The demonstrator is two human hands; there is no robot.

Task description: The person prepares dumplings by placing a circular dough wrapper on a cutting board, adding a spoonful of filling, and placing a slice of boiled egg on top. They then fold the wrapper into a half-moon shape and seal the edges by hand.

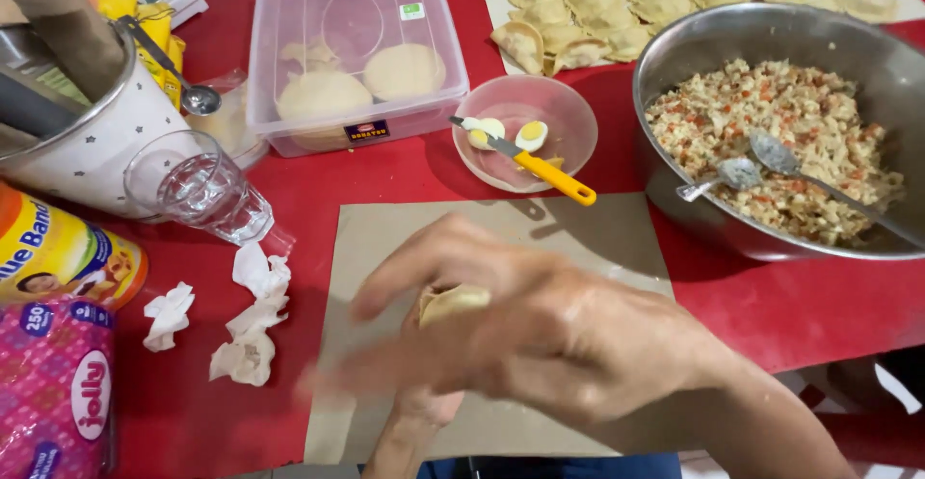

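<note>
Head cam: both hands meet over the brown paper sheet (pixel 588 238) on the red bench (pixel 800 306). Right hand (pixel 568 334) sits on top, fingers curled around a folded dough dumpling (pixel 453 303), pale edge showing between thumb and fingers. Left hand (pixel 419 407) is mostly hidden underneath the right; touching the dumpling from below by the look of it, but can't tell how closed its grip is.

Just beyond the paper: pink bowl (pixel 564 118) with halved boiled eggs (pixel 531 135) and a yellow-handled knife (pixel 554 177) lying across it. Right side: big steel bowl (pixel 674 65) of chopped filling (pixel 771 142), two spoons (pixel 737 172) stuck in. Far edge: rows of finished dumplings (pixel 597 7) on a sheet. Clear plastic lidded box (pixel 289 74) holds dough rounds (pixel 323 95). Left: drinking glass (pixel 207 190), crumpled tissue scraps (pixel 251 320).
</note>
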